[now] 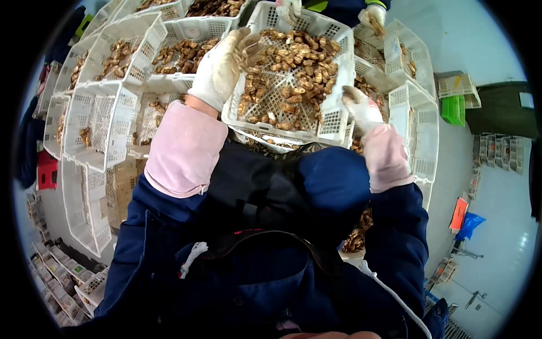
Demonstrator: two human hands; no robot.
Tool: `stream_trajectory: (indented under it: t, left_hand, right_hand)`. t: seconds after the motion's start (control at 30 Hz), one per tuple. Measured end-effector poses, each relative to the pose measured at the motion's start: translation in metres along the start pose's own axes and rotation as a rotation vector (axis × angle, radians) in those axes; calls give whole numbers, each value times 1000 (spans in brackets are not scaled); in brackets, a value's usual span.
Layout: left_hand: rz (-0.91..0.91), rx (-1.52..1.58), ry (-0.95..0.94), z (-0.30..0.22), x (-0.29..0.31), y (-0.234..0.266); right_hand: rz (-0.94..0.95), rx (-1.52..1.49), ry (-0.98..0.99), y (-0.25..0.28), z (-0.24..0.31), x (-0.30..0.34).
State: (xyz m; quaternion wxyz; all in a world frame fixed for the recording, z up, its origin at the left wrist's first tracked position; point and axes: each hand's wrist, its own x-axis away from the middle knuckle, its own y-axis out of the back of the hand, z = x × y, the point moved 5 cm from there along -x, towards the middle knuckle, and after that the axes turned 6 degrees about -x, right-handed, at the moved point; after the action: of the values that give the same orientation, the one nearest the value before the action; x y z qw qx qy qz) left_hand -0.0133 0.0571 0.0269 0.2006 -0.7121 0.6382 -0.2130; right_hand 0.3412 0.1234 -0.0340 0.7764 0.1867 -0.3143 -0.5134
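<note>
In front of me a white plastic basket (305, 134) with mesh walls tilts toward my lap. Brown, stubby, mushroom-like pieces (305, 79) lie heaped in it, mostly on its right side. My left hand (223, 68), in a soiled white glove, is at the basket's upper left rim, its fingers open, apart and slightly bent over the inside. Nothing shows clearly in them. My right hand (361, 107), gloved too, is beside the right wall with its fingers stretched toward the rim. Whether these fingers touch the rim is hard to see. Pink cuffs cover both wrists.
White baskets (101, 124) with more brown pieces stand to the left, others (418, 118) to the right. Across from me are a co-worker's gloved hands (372, 18), one at the basket's far rim. A green crate (453, 109) and a blue bag (470, 226) are farther right.
</note>
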Motion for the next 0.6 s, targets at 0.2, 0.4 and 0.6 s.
stream_trajectory:
  t: [0.2,0.4,0.6]
  left_hand:
    - [-9,3,3,5,-13,-18]
    - [-81,6,4,-15,5,-3]
    - [-49,-35,24,-11,0,-12]
  right_hand:
    - [217,758,-142,-81,-42,-80]
    - [268,914,-335,-131,-14,-134]
    - [490,1013,-483,-127,-7,-105]
